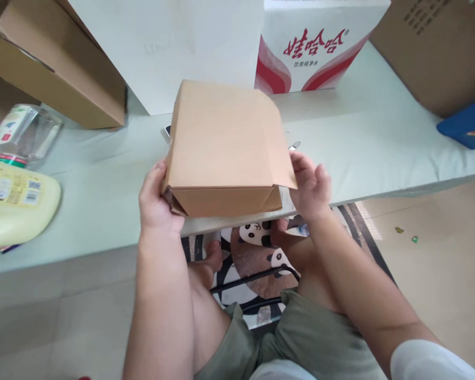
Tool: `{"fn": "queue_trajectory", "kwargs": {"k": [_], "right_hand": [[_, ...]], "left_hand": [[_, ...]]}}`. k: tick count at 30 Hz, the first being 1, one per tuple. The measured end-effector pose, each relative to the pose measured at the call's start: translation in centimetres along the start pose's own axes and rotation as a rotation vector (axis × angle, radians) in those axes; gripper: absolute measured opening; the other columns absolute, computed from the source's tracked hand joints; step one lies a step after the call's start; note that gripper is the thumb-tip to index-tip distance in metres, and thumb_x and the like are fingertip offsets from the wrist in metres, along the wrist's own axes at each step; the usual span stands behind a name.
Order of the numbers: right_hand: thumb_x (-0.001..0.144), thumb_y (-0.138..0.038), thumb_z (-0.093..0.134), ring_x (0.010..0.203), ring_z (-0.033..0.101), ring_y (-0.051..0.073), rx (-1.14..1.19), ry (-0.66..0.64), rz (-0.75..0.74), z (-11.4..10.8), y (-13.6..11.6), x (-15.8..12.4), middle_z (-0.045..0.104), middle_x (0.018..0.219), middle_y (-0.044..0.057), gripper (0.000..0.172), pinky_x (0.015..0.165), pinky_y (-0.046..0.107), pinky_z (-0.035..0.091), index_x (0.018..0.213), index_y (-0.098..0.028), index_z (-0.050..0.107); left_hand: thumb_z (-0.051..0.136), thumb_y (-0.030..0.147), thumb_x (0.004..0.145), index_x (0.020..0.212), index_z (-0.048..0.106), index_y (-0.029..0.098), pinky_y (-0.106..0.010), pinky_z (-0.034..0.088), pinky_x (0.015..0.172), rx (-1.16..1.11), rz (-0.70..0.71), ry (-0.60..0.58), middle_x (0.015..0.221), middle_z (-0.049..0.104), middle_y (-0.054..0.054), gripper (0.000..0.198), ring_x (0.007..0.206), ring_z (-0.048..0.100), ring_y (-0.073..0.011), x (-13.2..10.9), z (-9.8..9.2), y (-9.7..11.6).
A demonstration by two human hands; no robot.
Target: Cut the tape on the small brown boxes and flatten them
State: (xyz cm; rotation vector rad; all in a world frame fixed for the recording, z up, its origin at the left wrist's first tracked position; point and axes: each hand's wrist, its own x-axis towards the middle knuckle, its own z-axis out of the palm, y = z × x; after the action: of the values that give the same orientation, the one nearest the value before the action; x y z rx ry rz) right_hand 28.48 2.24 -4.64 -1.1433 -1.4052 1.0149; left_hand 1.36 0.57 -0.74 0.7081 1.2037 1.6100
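A brown cardboard box (225,137) sits in front of me near the front edge of the covered table, its plain top facing up. My left hand (157,200) grips its near left corner, thumb along the side and fingers partly hidden beneath. At the right side, my right hand (311,184) has its fingers against the box's projecting flap, the palm turned upward and the thumb standing apart. Small objects peek out behind the box; a metallic tip (295,145) shows on the right, mostly covered.
A pale green cloth covers the table (364,137). Behind stand a white panel (174,42) and a white-and-red carton (312,50). On the left are an open cardboard box (63,68), a clear bottle (35,132) and a yellow jug (19,203). A blue package (467,124) lies right.
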Motion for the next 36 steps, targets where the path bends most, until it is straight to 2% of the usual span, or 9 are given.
{"fn": "queue_trajectory", "kwargs": {"k": [2,5,9,12,17,22,26,31,36], "right_hand": [[0.077,-0.095,0.015,0.139,0.058,0.034,-0.06,-0.026,-0.108,-0.1,-0.4,-0.4,0.057,0.15,0.015,0.099,0.103,0.054,0.055,0.143,-0.028,0.045],[0.069,-0.103,0.035,0.15,0.046,0.037,-0.149,-0.12,-0.151,-0.3,-0.6,-0.7,0.047,0.162,0.013,0.112,0.116,0.058,0.047,0.155,-0.031,0.033],[0.073,-0.091,0.058,0.151,0.045,0.037,-0.197,-0.163,-0.135,-0.5,-0.3,-0.7,0.05,0.159,0.015,0.105,0.124,0.059,0.039,0.155,-0.029,0.037],[0.078,-0.083,0.062,0.141,0.056,0.035,-0.155,-0.155,-0.137,-0.4,0.0,-0.7,0.061,0.148,0.015,0.096,0.117,0.056,0.048,0.154,-0.028,0.039],[0.078,-0.072,0.07,0.118,0.069,0.032,-0.121,-0.138,-0.088,-0.1,0.4,-0.6,0.069,0.13,0.015,0.093,0.091,0.049,0.062,0.152,-0.025,0.039],[0.082,-0.064,0.068,0.127,0.067,0.033,-0.148,-0.059,-0.063,0.1,0.2,-0.5,0.063,0.142,0.016,0.079,0.095,0.05,0.064,0.147,-0.027,0.041],[0.083,-0.061,0.07,0.134,0.062,0.033,-0.103,-0.035,-0.068,0.1,0.2,-0.5,0.062,0.144,0.014,0.074,0.104,0.052,0.06,0.144,-0.028,0.043],[0.082,-0.064,0.074,0.137,0.058,0.034,-0.013,-0.031,-0.062,0.2,0.4,-0.4,0.065,0.14,0.011,0.073,0.11,0.053,0.056,0.141,-0.03,0.048],[0.089,-0.073,0.059,0.128,0.065,0.032,0.097,-0.003,0.029,0.1,0.8,-0.5,0.073,0.126,0.006,0.058,0.108,0.052,0.057,0.128,-0.031,0.062]], "left_hand": [[0.075,0.042,0.072,0.072,0.068,0.03,-0.036,0.062,0.077,0.006,0.022,0.018,0.089,0.076,-0.001,0.014,0.094,0.073,-0.024,0.2,-0.2,-0.4],[0.077,0.038,0.072,0.073,0.067,0.027,-0.032,0.057,0.064,0.05,0.034,0.112,0.078,0.071,0.0,0.015,0.076,0.071,-0.0194,0.6,-0.4,-0.8],[0.081,0.036,0.068,0.078,0.068,0.025,-0.027,0.045,0.05,0.129,0.009,0.19,0.073,0.068,0.0,0.02,0.061,0.063,-0.0152,0.7,-0.2,-0.9],[0.078,0.034,0.068,0.078,0.07,0.023,-0.025,0.045,0.05,0.094,0.002,0.242,0.076,0.069,-0.001,0.017,0.062,0.062,-0.0139,0.7,0.0,-0.8],[0.079,0.047,0.069,0.092,0.076,0.026,-0.027,0.055,0.063,0.071,0.037,0.095,0.099,0.076,-0.003,0.031,0.088,0.071,-0.0193,0.6,-0.4,-1.0],[0.091,0.061,0.06,0.116,0.071,0.032,-0.035,0.06,0.091,0.207,0.091,-0.091,0.124,0.074,-0.005,0.066,0.117,0.071,-0.0276,0.6,-1.3,-1.6],[0.09,0.066,0.063,0.123,0.069,0.027,-0.04,0.055,0.106,0.276,0.223,-0.085,0.124,0.074,-0.007,0.074,0.124,0.068,-0.0299,0.7,-1.5,-2.0],[0.096,0.066,0.049,0.125,0.068,0.016,-0.035,0.059,0.088,0.294,0.215,-0.026,0.119,0.075,-0.014,0.095,0.107,0.072,-0.0271,0.8,-1.3,-1.8],[0.095,0.066,0.052,0.123,0.07,0.014,-0.028,0.057,0.077,0.353,0.274,-0.01,0.109,0.077,-0.011,0.092,0.095,0.072,-0.0208,0.6,-1.4,-1.6]]}}
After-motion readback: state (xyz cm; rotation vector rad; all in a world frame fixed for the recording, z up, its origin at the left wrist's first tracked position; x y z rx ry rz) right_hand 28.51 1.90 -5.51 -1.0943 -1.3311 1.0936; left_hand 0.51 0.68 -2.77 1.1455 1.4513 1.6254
